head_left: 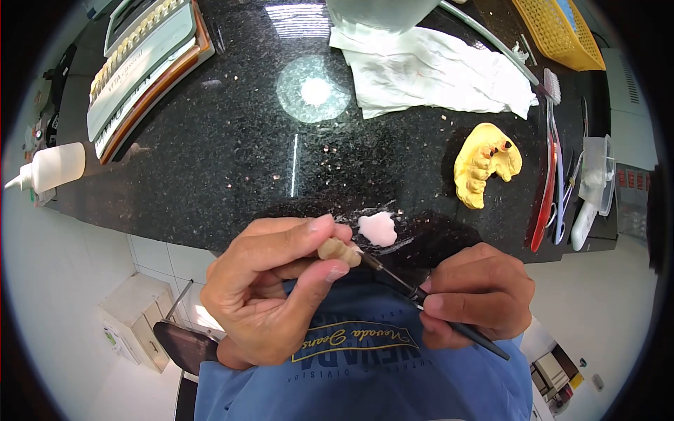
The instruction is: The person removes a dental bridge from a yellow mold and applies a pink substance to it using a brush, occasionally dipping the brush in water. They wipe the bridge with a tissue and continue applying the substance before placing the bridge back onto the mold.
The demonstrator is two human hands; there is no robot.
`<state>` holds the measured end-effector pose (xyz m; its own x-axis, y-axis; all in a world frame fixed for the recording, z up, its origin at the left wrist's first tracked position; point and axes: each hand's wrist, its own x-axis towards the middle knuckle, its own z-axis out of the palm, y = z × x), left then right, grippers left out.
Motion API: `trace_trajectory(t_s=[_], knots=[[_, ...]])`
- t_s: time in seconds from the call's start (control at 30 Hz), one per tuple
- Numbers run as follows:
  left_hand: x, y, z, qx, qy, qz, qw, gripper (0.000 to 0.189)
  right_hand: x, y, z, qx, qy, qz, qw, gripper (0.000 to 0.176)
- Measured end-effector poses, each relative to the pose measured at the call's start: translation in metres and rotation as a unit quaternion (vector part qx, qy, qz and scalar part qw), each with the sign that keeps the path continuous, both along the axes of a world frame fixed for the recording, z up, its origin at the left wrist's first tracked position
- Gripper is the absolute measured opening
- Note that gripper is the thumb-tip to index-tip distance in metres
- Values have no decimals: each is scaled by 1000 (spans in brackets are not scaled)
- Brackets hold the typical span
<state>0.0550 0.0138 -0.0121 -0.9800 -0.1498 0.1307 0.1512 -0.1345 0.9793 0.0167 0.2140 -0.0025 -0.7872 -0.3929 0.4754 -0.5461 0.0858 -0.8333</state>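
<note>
Between the thumb and fingers of my left hand (pixel 274 281) is a small beige tooth-shaped dental piece (pixel 339 251). My right hand (pixel 477 298) is closed around a thin dark-handled tool (pixel 472 337), whose metal tip points left and reaches the right end of the dental piece. Whether the tip touches it I cannot tell for certain. Just beyond my fingers, a flat pink-white blob of material (pixel 378 229) lies on the dark speckled counter (pixel 239 175). Farther right rests a yellow dental model (pixel 484 165) with dark and reddish marks on some teeth.
A tooth shade guide case (pixel 144 74) and white squeeze bottle (pixel 57 167) sit left. White cloth (pixel 442 74) lies at the back beside a pale container (pixel 382 12). Rightward are toothbrushes (pixel 550 154), a clear box (pixel 597 168) and a yellow basket (pixel 562 35).
</note>
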Motion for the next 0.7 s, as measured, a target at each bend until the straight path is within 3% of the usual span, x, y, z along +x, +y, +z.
trace_trajectory(t_s=[0.7], knots=[[0,-1,0,-7,2,-1,1000,33,1,0,1,-2,-10,-1,1000,23]])
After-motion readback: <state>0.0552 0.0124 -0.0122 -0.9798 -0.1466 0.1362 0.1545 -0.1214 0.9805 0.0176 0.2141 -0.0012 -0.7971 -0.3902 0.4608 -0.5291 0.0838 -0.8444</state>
